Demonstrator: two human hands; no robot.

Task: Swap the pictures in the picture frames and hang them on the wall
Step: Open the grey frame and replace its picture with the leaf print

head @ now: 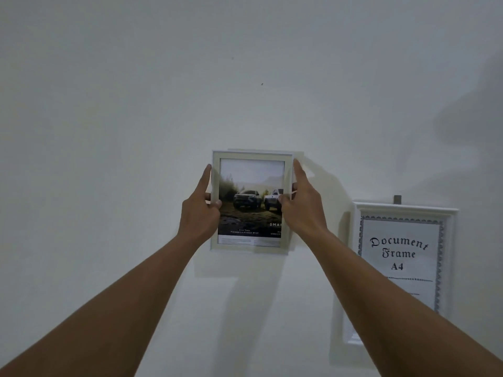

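Gripping small frame [251,183] edges: left hand [200,212], right hand [302,206].

Head view — worn high, facing the wall [109,104] straight on, near, at arm's reach.

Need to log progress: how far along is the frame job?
Looks done: the document frame hangs on the wall at the right. In hand: the left hand and right hand hold the car-picture frame up at the wall. Left: hooking it and letting go. Whether the pictures were swapped cannot be told.
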